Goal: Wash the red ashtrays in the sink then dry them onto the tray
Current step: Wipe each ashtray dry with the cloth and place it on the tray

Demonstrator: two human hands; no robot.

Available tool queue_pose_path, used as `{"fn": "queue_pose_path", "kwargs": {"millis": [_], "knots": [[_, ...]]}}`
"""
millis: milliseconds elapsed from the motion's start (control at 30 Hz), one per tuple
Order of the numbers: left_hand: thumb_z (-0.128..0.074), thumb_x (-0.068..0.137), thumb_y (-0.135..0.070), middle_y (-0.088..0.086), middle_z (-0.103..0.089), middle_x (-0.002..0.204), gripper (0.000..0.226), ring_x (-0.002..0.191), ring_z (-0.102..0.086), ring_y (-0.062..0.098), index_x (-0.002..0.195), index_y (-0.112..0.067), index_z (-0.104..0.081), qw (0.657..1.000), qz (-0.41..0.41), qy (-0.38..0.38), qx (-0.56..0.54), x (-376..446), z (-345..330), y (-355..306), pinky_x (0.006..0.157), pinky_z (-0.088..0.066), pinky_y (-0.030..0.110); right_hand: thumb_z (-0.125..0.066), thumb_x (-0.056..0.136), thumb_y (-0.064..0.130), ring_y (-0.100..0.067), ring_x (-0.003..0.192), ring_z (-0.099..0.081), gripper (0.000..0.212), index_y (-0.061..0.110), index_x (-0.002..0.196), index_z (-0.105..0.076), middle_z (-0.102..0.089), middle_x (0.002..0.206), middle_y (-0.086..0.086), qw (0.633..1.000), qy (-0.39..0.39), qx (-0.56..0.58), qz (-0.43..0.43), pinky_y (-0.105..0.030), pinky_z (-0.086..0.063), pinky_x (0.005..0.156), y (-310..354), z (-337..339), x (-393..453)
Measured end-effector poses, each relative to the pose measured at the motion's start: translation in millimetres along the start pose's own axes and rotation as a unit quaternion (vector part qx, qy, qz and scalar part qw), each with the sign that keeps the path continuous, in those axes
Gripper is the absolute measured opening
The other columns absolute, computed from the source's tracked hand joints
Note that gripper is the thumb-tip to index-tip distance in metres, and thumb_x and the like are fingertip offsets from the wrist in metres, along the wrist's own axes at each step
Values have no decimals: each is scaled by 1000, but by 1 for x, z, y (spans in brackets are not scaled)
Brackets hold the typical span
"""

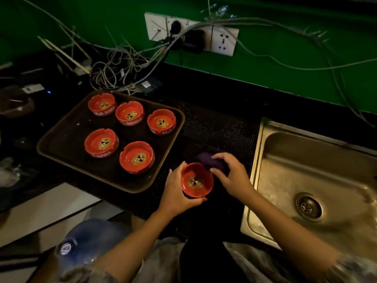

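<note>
Between tray [61, 137] and sink [265, 180], your left hand [177, 193] cups the red ashtray [196, 180]; your right hand [230, 176], fingers curled, reaches a purple sponge [208, 161]. Keep the ashtray level while gripping.

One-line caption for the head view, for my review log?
Left hand holds a red ashtray above the counter as right hand reaches a purple cloth; five ashtrays on the tray.

Behind your black worktop [214, 111] you have a green wall [285, 37] carrying a white socket panel [223, 40] with black plugs in it. A tangle of grey cables [122, 64] spills from it onto the worktop's back left. Low at your left sits a blue water jug [85, 240].
</note>
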State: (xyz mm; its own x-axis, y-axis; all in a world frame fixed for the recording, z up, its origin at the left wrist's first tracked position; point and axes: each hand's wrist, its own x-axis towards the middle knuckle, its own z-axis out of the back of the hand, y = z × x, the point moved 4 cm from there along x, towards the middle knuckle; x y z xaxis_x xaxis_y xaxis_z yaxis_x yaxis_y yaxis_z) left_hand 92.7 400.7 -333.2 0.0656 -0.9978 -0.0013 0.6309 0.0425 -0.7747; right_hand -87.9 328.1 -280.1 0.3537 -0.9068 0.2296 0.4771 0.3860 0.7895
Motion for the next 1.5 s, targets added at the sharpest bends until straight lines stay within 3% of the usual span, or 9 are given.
{"fn": "queue_pose_path", "kwargs": {"millis": [133, 267, 633, 767, 900, 1100, 1233, 1333, 1500], "knots": [[-58, 51, -91, -4, -23, 157, 133, 147, -11, 10, 153, -15, -17, 996, 11, -14, 85, -10, 0, 5, 120, 4, 33, -69, 78, 6, -21, 107, -50, 32, 9, 109, -65, -62, 109, -7, 977, 154, -120, 87, -26, -36, 97, 13, -29, -27], [-52, 56, -90, 3, -31, 156, 125, 148, -14, 11, 150, -12, -24, 991, 21, -3, 133, -13, -5, 14, 121, 3, 29, -75, 73, 14, -28, 112, -46, 47, 10, 117, -61, -60, 116, -7, 954, 147, -250, 74, -37, -32, 99, 12, -59, -16], [-44, 36, -102, 4, -28, 155, 149, 148, -13, 20, 150, -10, -19, 986, 46, -45, 153, -14, -10, 0, 121, -2, 40, -64, 82, 10, -26, 114, -46, 31, 10, 113, -65, -61, 117, -9, 905, 324, -218, 170, -40, -36, 102, 15, -47, -6], [-64, 40, -88, 1, -45, 140, 126, 142, -22, 19, 138, -14, -37, 989, 68, -93, 94, -8, -15, -6, 120, -13, 42, -62, 82, 11, -32, 112, -46, 32, 7, 114, -63, -60, 113, -10, 877, 251, -333, 237, -41, -41, 96, 15, -36, -1], [-73, 36, -71, -6, -46, 132, 115, 134, -33, 15, 135, -18, -45, 998, 50, -36, 16, 11, -5, -2, 114, -29, 42, -62, 84, 12, -32, 111, -46, 33, 6, 117, -61, -59, 116, -10, 924, 187, -286, 171, -42, -42, 98, 14, -54, 5], [-74, 40, -65, -20, -30, 138, 121, 141, -25, 22, 145, -22, -34, 997, -15, 75, 8, 20, 10, 4, 119, -16, 52, -62, 85, 8, -26, 115, -44, 30, 10, 115, -63, -61, 120, -5, 897, 305, -204, 244, -36, -36, 103, 14, -53, -10], [-74, 42, -76, 7, -9, 159, 135, 148, -2, 23, 151, -20, -17, 999, 25, 12, 28, 0, -10, -4, 121, -6, 47, -58, 85, 4, -27, 113, -44, 31, 10, 116, -62, -60, 119, -5, 889, 287, -252, 254, -34, -39, 101, 2, -29, -4], [-70, 44, -80, 7, -26, 153, 133, 148, -3, 23, 146, -9, -23, 995, 60, -75, 33, -9, -25, -15, 120, -17, 45, -64, 83, 12, -29, 111, -47, 34, 11, 116, -61, -59, 118, -6, 898, 249, -273, 238, -35, -40, 101, 2, -38, 2], [-81, 58, -38, 12, -40, 140, 95, 138, -25, 27, 136, -4, -39, 988, 78, -130, -19, -4, -27, -10, 116, -24, 49, -53, 93, 26, -29, 121, -45, 36, 10, 124, -60, -59, 126, -7, 932, 228, -203, 198, -38, -32, 108, 12, -58, -1]]}}
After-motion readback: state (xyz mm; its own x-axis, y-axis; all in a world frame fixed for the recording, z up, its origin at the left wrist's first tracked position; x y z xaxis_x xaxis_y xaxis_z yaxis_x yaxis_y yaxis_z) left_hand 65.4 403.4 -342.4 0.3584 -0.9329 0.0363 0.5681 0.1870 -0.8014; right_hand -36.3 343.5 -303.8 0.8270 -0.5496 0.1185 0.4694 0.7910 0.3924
